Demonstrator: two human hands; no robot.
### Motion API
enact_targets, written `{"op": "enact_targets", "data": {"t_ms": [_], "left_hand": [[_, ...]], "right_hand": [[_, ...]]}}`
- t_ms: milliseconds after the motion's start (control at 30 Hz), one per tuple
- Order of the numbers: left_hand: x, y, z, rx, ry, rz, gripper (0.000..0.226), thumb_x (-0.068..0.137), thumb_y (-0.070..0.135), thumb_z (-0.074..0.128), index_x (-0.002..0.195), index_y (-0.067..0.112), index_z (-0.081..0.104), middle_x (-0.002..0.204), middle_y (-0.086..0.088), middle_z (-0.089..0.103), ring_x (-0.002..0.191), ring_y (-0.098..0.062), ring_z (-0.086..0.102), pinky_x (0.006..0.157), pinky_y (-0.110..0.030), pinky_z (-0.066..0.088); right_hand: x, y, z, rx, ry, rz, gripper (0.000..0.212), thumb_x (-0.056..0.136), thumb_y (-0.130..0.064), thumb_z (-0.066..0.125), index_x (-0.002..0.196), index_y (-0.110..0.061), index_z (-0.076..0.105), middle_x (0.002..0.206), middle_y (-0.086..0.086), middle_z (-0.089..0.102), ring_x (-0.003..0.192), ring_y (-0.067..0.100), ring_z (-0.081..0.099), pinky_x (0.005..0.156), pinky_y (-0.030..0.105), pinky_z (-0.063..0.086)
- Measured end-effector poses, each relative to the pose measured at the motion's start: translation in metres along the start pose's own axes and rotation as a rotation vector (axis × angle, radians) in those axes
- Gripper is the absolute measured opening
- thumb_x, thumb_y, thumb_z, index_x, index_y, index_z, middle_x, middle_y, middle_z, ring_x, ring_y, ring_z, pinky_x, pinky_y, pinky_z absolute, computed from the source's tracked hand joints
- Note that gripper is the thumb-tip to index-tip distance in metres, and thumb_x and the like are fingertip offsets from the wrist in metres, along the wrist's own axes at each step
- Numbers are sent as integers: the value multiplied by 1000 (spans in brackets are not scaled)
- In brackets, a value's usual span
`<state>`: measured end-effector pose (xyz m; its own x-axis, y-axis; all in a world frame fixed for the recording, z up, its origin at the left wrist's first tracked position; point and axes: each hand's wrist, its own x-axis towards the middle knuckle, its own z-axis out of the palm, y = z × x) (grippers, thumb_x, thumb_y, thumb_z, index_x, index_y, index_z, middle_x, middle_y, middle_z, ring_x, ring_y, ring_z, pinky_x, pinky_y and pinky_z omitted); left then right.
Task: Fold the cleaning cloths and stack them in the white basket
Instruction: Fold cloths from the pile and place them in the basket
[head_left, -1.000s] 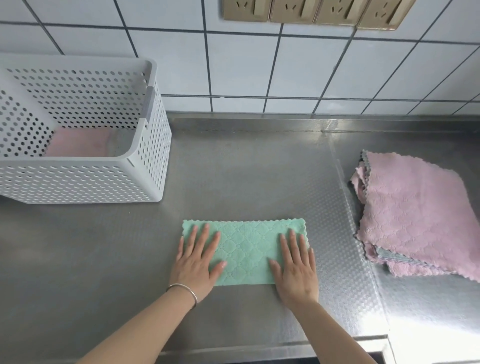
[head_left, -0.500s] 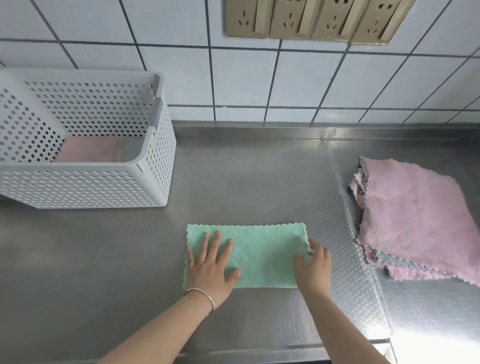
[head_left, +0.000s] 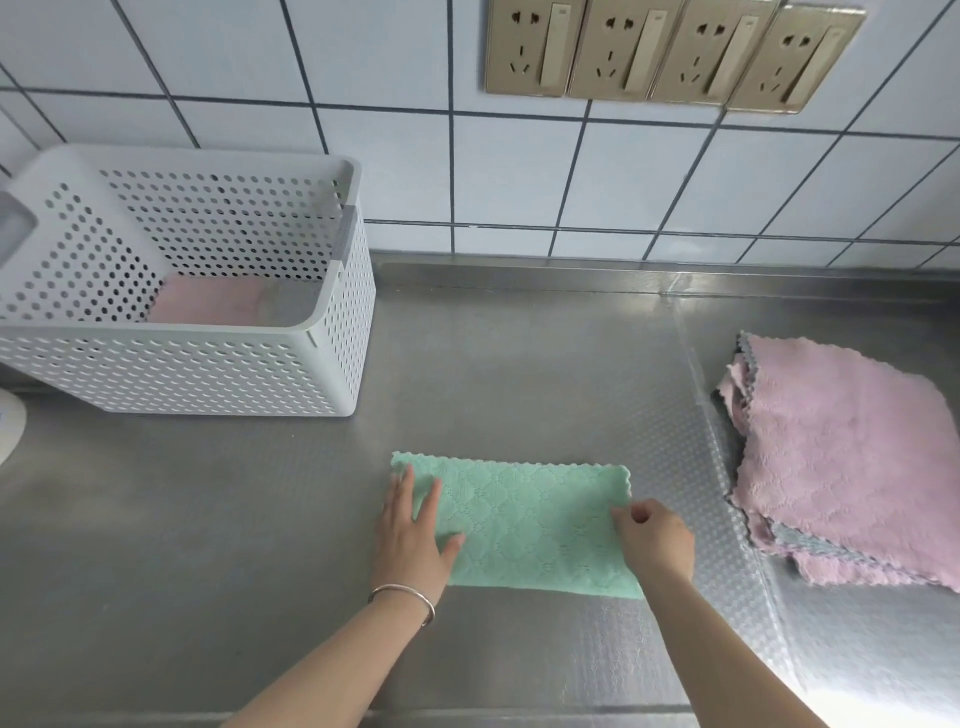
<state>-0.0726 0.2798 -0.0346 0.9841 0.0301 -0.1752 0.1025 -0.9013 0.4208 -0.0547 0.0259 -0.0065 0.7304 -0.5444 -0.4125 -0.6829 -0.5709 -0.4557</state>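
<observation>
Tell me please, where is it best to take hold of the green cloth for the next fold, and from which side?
Probably at the right short edge of the green cloth, coming from the right. It lies flat as a long strip, the left hand presses its left end, and the right hand pinches that free edge already, so a grip there could carry it leftward over.

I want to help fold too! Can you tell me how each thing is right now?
Green cloth: folded in half, flat on the counter.
Left hand: flat, pressing the cloth's left end.
Right hand: pinching the cloth's right edge.
White basket: upright, one folded pink cloth inside.
Pink pile: loose stack of cloths, not yet folded small.
Wall sockets: nothing plugged in.
</observation>
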Motion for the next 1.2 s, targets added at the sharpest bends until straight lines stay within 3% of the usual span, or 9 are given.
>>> {"op": "enact_targets", "data": {"t_ms": [300, 500, 600, 667, 767, 833, 933, 1067, 1200], "left_hand": [[3, 5, -12, -71, 65, -80, 68, 70, 27, 78, 131, 14, 52, 152, -12, 25, 136, -35, 29, 108, -39, 29], [3, 4, -15, 131, -139, 83, 59, 98, 36, 37, 148, 25, 9, 157, 2, -11, 145, -18, -8, 116, -28, 9], [4, -1, -13, 222, -151, 119, 60, 90, 41, 50, 144, 20, 32, 155, -6, 15, 142, -29, 20, 109, -35, 31], [4, -2, -12, 241, -169, 97, 62, 83, 51, 40, 136, 19, 46, 148, -9, 33, 133, -31, 38, 98, -38, 46], [2, -3, -10, 304, -268, 108, 86, 68, 64, -4, 145, 25, -5, 147, -2, -22, 141, -26, -14, 115, -34, 2], [2, 4, -12, 349, -250, 97, 80, 76, 65, 2, 147, 29, -9, 142, 0, -32, 141, -27, -20, 111, -38, -18], [-1, 28, -16, 362, -259, 155, 68, 93, 54, 25, 147, 30, -9, 149, 2, -29, 140, -25, -25, 111, -48, -18], [-7, 45, 1, 388, -379, 443, 65, 85, 56, 4, 145, 36, -13, 149, 6, -33, 134, -23, -37, 106, -50, -26], [-6, 43, 11, 399, -426, 437, 65, 88, 57, 10, 144, 37, -14, 149, 5, -34, 132, -23, -38, 107, -52, -24]], "right_hand": [[-10, 2, 5, 29, 137, -204, 19, 79, -2, 56, 64, -7, 47, 71, 2, 48, 59, 16, 40, 51, 25, 32], [-12, -3, 2, 27, 81, -12, 14, 80, -6, 55, 94, -7, 54, 90, 7, 57, 78, 22, 49, 66, 31, 38], [-14, -9, 3, 6, 70, 73, 33, 83, -11, 55, 115, -5, 47, 111, 12, 53, 94, 28, 52, 72, 31, 36], [-14, -9, 1, -28, 19, 148, 27, 86, -19, 52, 110, -8, 51, 100, 9, 59, 88, 26, 56, 66, 30, 39], [-12, -8, -6, -118, -91, 148, 24, 88, -34, 50, 78, -15, 59, 73, 1, 58, 68, 18, 54, 57, 26, 41], [-12, -6, -11, -144, -132, 109, 29, 90, -39, 50, 71, -17, 54, 70, 0, 56, 64, 15, 52, 52, 24, 37], [-16, -8, -18, -207, -143, 23, 31, 91, -37, 48, 66, -20, 44, 67, -2, 50, 59, 12, 46, 48, 24, 31], [-28, -22, -29, -264, -136, -64, 28, 91, -30, 47, 66, -18, 40, 68, -1, 49, 60, 13, 45, 49, 25, 31], [-39, -48, -41, -222, -147, -153, 26, 89, -25, 51, 66, -17, 42, 67, -1, 49, 60, 12, 44, 51, 27, 31]]}}
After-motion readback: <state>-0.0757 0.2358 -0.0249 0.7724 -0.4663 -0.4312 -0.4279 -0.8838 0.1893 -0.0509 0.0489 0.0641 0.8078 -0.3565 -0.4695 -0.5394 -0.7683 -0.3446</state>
